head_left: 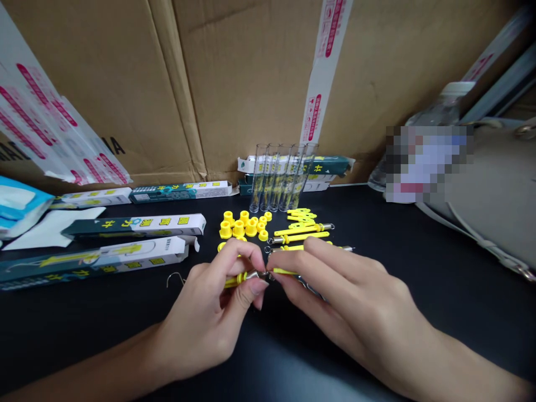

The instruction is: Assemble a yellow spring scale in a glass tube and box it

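Note:
My left hand [213, 304] is closed round a yellow rod with a metal spring [252, 274], its hooked wire [175, 276] sticking out on the left. Against the spring's right end, my right hand [343, 296] pinches a thin yellow strip [285, 271]; the small join between them is partly hidden by fingertips. Just beyond my hands lie several yellow caps [238, 227], yellow rods with springs [304, 229] and small yellow tabs [301, 214]. Several clear tubes [274, 178] stand upright behind them.
Printed narrow boxes lie at the left [138, 224] and behind the tubes [335, 165]. A blue-and-white packet [23, 204] sits at the far left. At the right are a plastic bottle [439, 111] and a grey bag [494, 190]. Large cardboard [251, 72] stands behind.

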`<state>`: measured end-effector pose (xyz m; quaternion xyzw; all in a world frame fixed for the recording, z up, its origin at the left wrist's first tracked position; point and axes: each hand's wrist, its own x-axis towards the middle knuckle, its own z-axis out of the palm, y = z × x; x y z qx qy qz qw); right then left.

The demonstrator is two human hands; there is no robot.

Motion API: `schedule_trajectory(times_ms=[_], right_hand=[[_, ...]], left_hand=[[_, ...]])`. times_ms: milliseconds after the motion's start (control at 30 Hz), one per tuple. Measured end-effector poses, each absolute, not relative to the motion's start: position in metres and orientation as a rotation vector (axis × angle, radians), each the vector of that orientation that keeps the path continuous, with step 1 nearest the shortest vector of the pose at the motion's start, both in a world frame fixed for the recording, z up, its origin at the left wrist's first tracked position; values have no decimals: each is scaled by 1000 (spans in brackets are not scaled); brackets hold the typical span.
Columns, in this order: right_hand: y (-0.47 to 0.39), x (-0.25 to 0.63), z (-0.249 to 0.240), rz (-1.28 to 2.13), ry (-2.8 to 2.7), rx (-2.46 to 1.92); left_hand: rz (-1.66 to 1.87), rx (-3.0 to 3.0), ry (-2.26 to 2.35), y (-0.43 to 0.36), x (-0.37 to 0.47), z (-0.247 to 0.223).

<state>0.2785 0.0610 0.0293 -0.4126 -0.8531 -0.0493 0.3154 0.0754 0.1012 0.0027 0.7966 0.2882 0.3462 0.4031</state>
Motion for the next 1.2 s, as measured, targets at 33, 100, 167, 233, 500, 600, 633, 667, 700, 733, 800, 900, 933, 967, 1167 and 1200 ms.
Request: schedule_trajectory(times_ms=[33,100,167,233,500,600,633,667,700,733,800,900,933,967,1167,1200], right_hand=[[61,279,30,-169,-2272,-1084],[60,279,30,-208,-2308,-1069],[60,280,31,-198,-2320,-1066],[60,280,32,-159,-2325,-1067],[59,278,33,-189,-2328,-1059],[59,280,32,-181,-2314,-1074],[60,280,31,-177,-2311,-1080],[60,280,31,-179,-2307,-1084],[60,280,30,-179,-2307,-1089],[60,280,30,-182,-2306,-1094],[60,279,30,-186,-2303,-1093],[59,279,30,-174,-2302,-1092],[58,278,30,-172,-2302,-1094],[58,278,30,-167,-2303,-1094],[57,280,30,-106,-2327,-1077],[57,280,30,-105,-2330,-1078]], left_hand=[[866,2009,717,102,75,3],[848,2000,704,102,75,3],[829,1994,701,103,75,4],[820,1998,695,103,75,5],[817,1975,684,103,74,4],[836,1946,679,103,74,3],[838,1943,679,103,75,2],[840,1944,677,103,75,2],[843,1944,678,103,75,2],[847,1942,678,103,75,3],[852,1938,686,103,75,3],[843,1954,690,103,75,5],[839,1961,689,103,75,5],[834,1966,688,103,75,5],[820,1988,692,103,74,4],[825,1988,690,103,74,3]])
